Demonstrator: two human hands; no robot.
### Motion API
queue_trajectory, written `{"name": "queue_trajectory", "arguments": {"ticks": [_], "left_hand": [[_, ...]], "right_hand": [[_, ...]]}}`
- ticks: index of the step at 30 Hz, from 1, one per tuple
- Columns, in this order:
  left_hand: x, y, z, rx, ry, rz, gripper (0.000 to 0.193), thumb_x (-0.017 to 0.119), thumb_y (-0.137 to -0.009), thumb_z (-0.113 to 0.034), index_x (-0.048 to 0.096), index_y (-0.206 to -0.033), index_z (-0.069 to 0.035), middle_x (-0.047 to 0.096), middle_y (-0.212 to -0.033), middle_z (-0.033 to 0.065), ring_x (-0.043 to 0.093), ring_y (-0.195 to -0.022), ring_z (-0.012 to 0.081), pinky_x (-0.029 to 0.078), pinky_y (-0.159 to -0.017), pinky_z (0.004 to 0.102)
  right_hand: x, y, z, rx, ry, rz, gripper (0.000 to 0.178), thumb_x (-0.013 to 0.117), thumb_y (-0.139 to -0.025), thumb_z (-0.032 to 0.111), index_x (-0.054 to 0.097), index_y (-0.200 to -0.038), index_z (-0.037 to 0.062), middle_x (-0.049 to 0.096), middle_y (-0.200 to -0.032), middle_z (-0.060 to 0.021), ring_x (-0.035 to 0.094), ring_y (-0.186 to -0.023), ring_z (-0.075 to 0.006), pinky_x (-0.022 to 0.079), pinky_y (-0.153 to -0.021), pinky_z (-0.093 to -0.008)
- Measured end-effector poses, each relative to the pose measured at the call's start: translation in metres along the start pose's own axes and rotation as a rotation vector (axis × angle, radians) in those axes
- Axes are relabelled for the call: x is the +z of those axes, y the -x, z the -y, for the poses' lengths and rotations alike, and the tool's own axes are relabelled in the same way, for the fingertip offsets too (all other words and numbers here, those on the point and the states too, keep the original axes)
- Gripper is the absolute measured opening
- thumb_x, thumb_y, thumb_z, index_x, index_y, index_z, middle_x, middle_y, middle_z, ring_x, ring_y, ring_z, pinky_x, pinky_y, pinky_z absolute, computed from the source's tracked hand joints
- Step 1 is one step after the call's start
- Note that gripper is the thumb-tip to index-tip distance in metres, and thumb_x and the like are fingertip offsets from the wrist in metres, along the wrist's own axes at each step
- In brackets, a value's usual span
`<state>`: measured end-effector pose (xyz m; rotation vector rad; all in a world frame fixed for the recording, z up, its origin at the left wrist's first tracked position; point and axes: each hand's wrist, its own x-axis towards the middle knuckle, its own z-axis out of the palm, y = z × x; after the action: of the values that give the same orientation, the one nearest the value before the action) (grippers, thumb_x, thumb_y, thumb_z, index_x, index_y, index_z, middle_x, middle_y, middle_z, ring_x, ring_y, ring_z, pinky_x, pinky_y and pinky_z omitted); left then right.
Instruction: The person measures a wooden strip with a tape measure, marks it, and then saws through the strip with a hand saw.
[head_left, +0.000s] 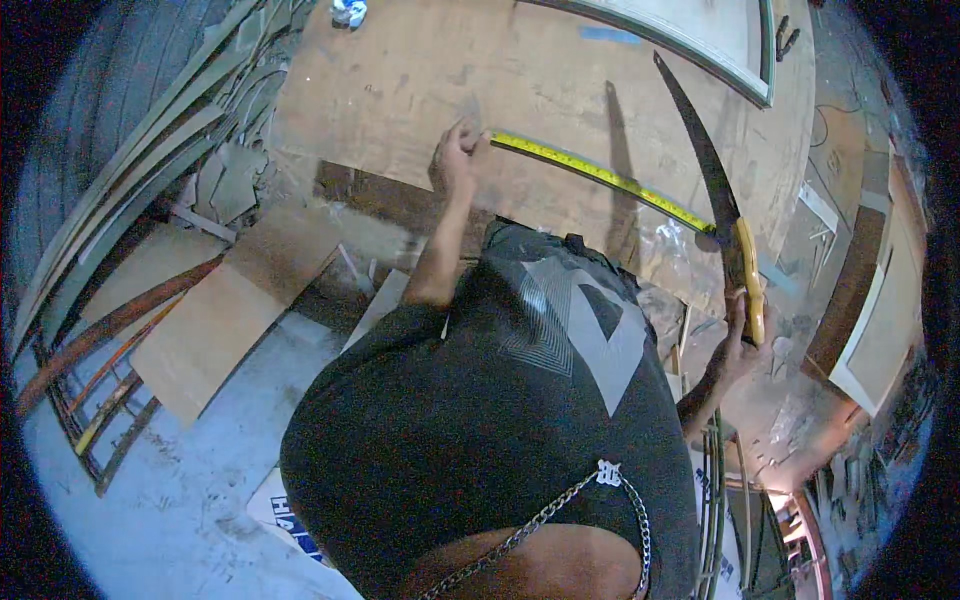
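Observation:
A yellow tape measure (600, 178) is stretched along the wooden board (400, 90) in front of me. My left hand (457, 158) is closed at the tape's left end, fingers pinched; exactly how they grip it is hard to see. Over on the right, my right hand (742, 335) is wrapped round the yellowish wooden handle of a handsaw (707, 150). Its long curved dark blade points up and away from me, casting a shadow on the board. The tape's right end runs up to the saw near its handle, and what lies behind the saw there is hidden.
A framed pane (690, 25) lies at the board's far right, beside a blue strip (608, 35). Crumpled blue-white material (348, 12) sits at the far left. Long bent strips (130, 170) and a loose wooden panel (235, 310) are at left; another panel (870, 340) leans right.

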<state>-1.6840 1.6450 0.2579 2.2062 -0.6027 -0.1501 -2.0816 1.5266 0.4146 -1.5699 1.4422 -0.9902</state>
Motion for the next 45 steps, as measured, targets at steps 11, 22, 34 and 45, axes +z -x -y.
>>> {"name": "queue_trajectory", "arguments": {"ticks": [11, 22, 34, 45], "left_hand": [[0.007, 0.006, 0.01, 0.024, -0.154, -0.034, 0.027, 0.065, -0.077, -0.036, 0.07, -0.086, -0.012, 0.066, -0.087, 0.009, 0.062, -0.079, 0.0265, 0.048, -0.07, 0.036], [0.016, 0.013, 0.007, 0.068, -0.219, -0.075, 0.029, 0.067, -0.076, -0.035, 0.069, -0.088, -0.009, 0.062, -0.09, 0.0085, 0.056, -0.091, 0.0295, 0.044, -0.079, 0.0407], [0.025, 0.008, 0.01, 0.395, -0.301, -0.016, 0.033, 0.062, -0.08, -0.028, 0.063, -0.108, -0.012, 0.056, -0.111, 0.0071, 0.049, -0.106, 0.0279, 0.034, -0.093, 0.0438], [0.036, 0.0, 0.011, 0.783, -0.144, 0.357, 0.04, 0.052, -0.071, 0.003, 0.064, -0.107, -0.009, 0.058, -0.114, 0.0077, 0.052, -0.11, 0.0278, 0.037, -0.099, 0.0445]], "right_hand": [[0.009, 0.031, -0.014, 0.168, -0.038, -0.02, 0.024, 0.062, -0.085, 0.012, 0.058, -0.101, -0.0063, 0.059, -0.096, -0.0099, 0.058, -0.083, -0.0134, 0.048, -0.074, -0.0251], [0.009, 0.067, -0.03, 0.26, -0.014, -0.098, 0.022, 0.068, -0.082, 0.014, 0.06, -0.095, -0.0013, 0.058, -0.07, -0.0038, 0.053, -0.059, -0.0099, 0.044, -0.055, -0.0234], [0.029, 0.113, -0.046, 0.314, -0.046, -0.238, 0.028, 0.055, -0.089, 0.025, 0.055, -0.091, -0.0031, 0.055, -0.07, -0.003, 0.048, -0.063, -0.0106, 0.039, -0.056, -0.0244], [0.043, 0.133, -0.066, 0.285, 0.072, -0.118, 0.027, 0.051, -0.092, 0.023, 0.054, -0.087, -0.0025, 0.046, -0.067, -0.0013, 0.039, -0.062, -0.0097, 0.033, -0.054, -0.0253]]}}
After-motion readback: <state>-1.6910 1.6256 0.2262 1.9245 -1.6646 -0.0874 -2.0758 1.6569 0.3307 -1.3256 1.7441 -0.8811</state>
